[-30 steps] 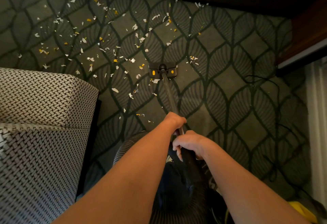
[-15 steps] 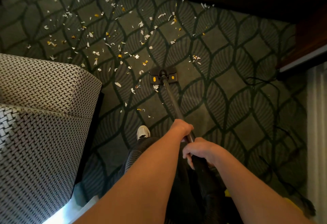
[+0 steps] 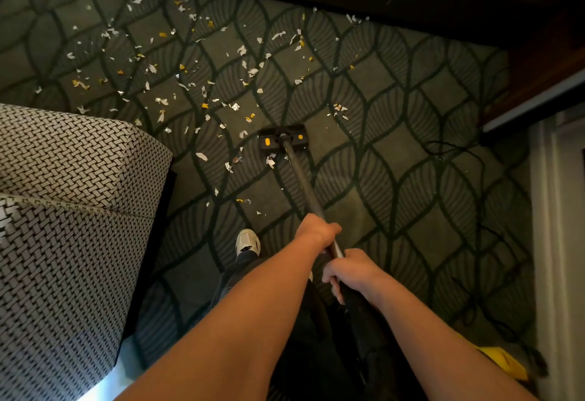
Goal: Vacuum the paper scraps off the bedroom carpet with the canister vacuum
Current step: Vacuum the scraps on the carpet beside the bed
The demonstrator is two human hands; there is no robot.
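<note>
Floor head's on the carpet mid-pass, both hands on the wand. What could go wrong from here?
The black cord lies loose on the carpet to the right; a sweep that way might snag it. The scraps just behind the floor head may get skipped if the push only goes forward. The head could bump the patterned chair on the left.

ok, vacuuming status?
Left hand and right hand grip dark vacuum wand. Black yellow-dotted floor head down, white and yellow paper scraps ahead. Black cord lies right.

Dim, warm light on the dark carpet point(image 3: 395, 198). A cool bright glow shows at the near left. Edges bend; the near right corner is blurred.
</note>
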